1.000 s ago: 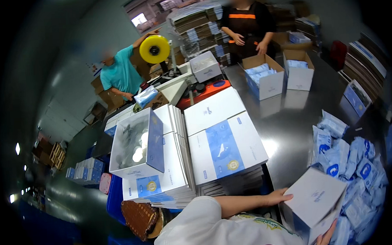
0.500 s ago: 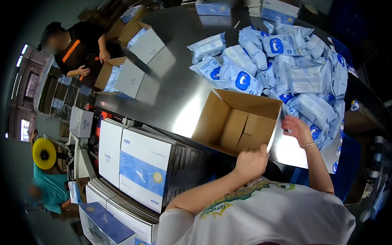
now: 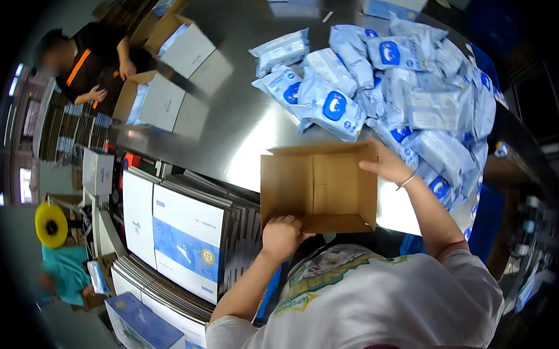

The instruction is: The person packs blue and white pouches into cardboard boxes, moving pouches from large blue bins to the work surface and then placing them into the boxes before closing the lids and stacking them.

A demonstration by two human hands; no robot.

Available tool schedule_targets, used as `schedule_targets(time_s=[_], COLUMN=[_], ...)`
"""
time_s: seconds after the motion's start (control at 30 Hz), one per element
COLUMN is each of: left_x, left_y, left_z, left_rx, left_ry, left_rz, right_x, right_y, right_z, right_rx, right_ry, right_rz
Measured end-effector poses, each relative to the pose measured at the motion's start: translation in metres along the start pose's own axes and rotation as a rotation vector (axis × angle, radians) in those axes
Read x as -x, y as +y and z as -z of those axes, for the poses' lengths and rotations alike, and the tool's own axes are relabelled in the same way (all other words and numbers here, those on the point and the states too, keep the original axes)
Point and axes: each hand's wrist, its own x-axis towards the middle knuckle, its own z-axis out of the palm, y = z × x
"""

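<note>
An open cardboard box [image 3: 286, 185], brown inside and with nothing in it, sits at the table's near edge in front of me. My left hand [image 3: 283, 235] is closed on its near left corner, fingers curled over the rim. At the far right corner my right hand [image 3: 388, 162] grips the side wall, with the thumb inside and the other fingers mostly hidden behind the cardboard. Just beyond the box and to its right lies a heap of light blue and white soft packs [image 3: 442, 110], which look like wet wipes.
Flat folded cartons [image 3: 192, 237] stand stacked at my left, with a blue-and-white box [image 3: 147, 324] nearer me. Across the metal table [image 3: 227, 124], a person [image 3: 91, 70] in dark clothes stands by filled cartons [image 3: 164, 104]. A person in teal [image 3: 65, 274] is farther left.
The box has turned to sit squarer to me and shifted slightly left. My left hand has moved left along its near edge. My right hand has come onto the far right corner.
</note>
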Motion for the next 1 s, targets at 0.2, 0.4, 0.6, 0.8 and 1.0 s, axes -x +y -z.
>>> schedule_targets(time_s=[0.2, 0.4, 0.6, 0.8, 1.0], left_x=[-0.013, -0.009, -0.013, 0.024, 0.057], left_y=[-0.001, 0.004, 0.014, 0.031, 0.027], left_z=[-0.021, -0.005, -0.001, -0.039, -0.075], left_rx=[0.081, 0.025, 0.007, 0.006, 0.048], left_ry=[0.035, 0.018, -0.049, -0.028, -0.21], left_rz=[0.123, 0.15, 0.125, 0.167, 0.04], right_x=[-0.108, -0.126, -0.056, -0.106, -0.098], right_y=[-0.051, -0.064, -0.128, -0.09, -0.093], right_z=[0.047, 0.04, 0.013, -0.008, -0.02], right_rx=[-0.275, -0.394, 0.522, 0.713, 0.75], right_ry=[-0.428, -0.5, -0.039, -0.072, -0.102], right_rz=[0.095, 0.046, 0.636, 0.604, 0.543])
